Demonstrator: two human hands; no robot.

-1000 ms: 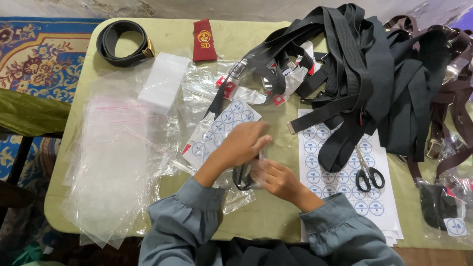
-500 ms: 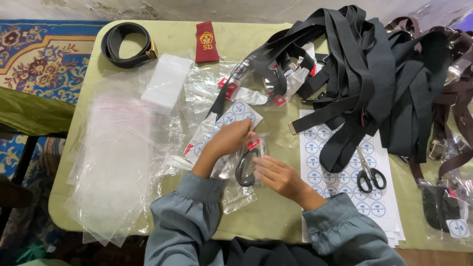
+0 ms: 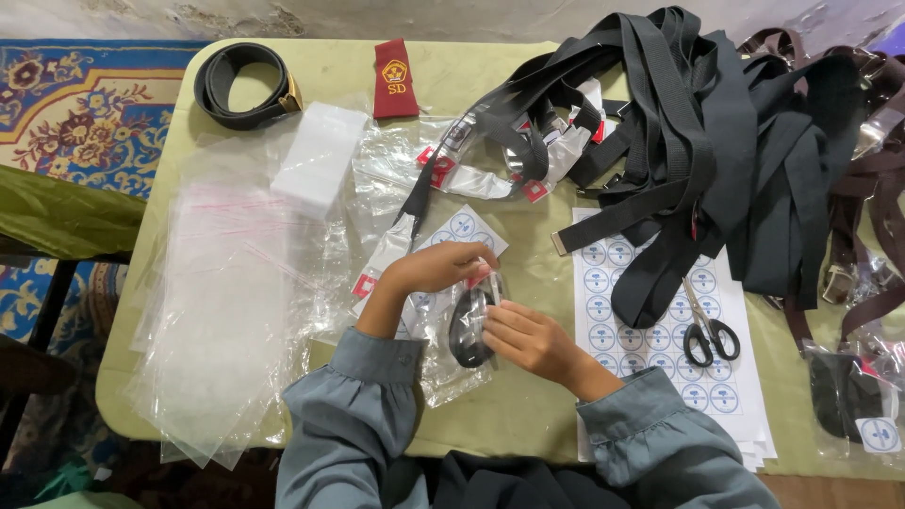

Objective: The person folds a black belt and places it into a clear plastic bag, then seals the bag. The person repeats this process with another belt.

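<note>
**A:** So where's the rolled black belt (image 3: 468, 327) sitting relative to the hands? Bit hard to read.

**B:** Right between them, just above the surface (image 3: 509, 415), in front of the person's chest. It's inside a clear plastic bag (image 3: 443, 368), and the coil's long axis runs roughly up-down in the view, leaning a little.

**A:** Which hand is doing what?

**B:** Left hand (image 3: 436, 268) comes in from above, its grip pinching the top edge of the bag by the red strip. Right hand (image 3: 526, 337) is on the belt's right side, fingers pressed against the bag. Both are touching it, so neither is really "nearer". Left has the mouth end, right has the body.

**A:** And the rest of the stuff?

**B:** Scissors (image 3: 707, 330) lie on the round sticker sheet (image 3: 650, 339) well off to the right, the pile of loose black belts (image 3: 698, 141) behind that, and the stack of empty bags (image 3: 226, 320) to the left.
</note>
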